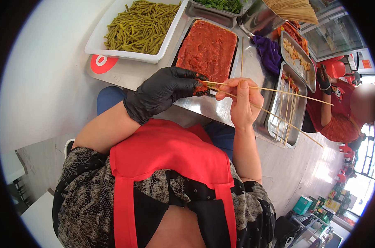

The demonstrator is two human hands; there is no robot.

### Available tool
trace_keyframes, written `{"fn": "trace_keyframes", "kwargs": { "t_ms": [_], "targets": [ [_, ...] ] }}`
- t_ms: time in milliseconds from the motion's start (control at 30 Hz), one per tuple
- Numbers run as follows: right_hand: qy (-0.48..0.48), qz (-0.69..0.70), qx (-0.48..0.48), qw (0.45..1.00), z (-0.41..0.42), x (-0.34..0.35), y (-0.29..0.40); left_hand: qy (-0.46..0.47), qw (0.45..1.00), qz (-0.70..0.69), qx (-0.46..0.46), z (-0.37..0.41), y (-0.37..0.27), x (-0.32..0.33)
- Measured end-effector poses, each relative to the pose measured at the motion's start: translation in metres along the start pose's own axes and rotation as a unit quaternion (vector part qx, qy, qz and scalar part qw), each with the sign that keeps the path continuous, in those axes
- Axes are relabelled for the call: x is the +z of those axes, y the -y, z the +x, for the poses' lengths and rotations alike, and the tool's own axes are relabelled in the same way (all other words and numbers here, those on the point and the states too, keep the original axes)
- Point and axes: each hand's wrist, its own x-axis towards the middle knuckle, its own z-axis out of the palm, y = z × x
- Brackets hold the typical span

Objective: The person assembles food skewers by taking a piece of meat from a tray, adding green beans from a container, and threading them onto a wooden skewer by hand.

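Note:
My left hand (162, 90), in a black glove smeared with red at the fingertips, pinches a small red-coated piece of food (201, 87) at the tips of two wooden skewers (283, 92). My bare right hand (243, 100) grips those skewers, whose free ends point to the lower right. Just beyond my hands lies a metal tray with a block of red, sauce-covered food (207, 46). Another skewer (242, 57) rests near that tray's right edge. In a metal tray (271, 124) on the right are several skewers, with coated food at their far ends.
A white tub (91, 46) of cut green beans (141, 28) stands at the upper left. Beyond are a tray of green leaves (220, 4), a metal pot (260, 18) with skewers, a purple cloth (268, 54) and a tray of pale pieces (296, 57). A co-worker (336, 108) is at the right.

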Motion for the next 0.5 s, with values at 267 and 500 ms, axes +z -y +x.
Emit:
{"fn": "trace_keyframes", "kwargs": {
  "t_ms": [267,500],
  "targets": [
    [-0.065,-0.032,-0.040,0.997,-0.015,0.013,0.018,-0.074,0.996,-0.004,0.047,0.001,0.006,-0.004],
    [-0.044,-0.130,-0.173,0.975,-0.027,0.024,0.010,-0.073,0.993,-0.081,0.048,0.002,0.008,0.000]
  ]
}}
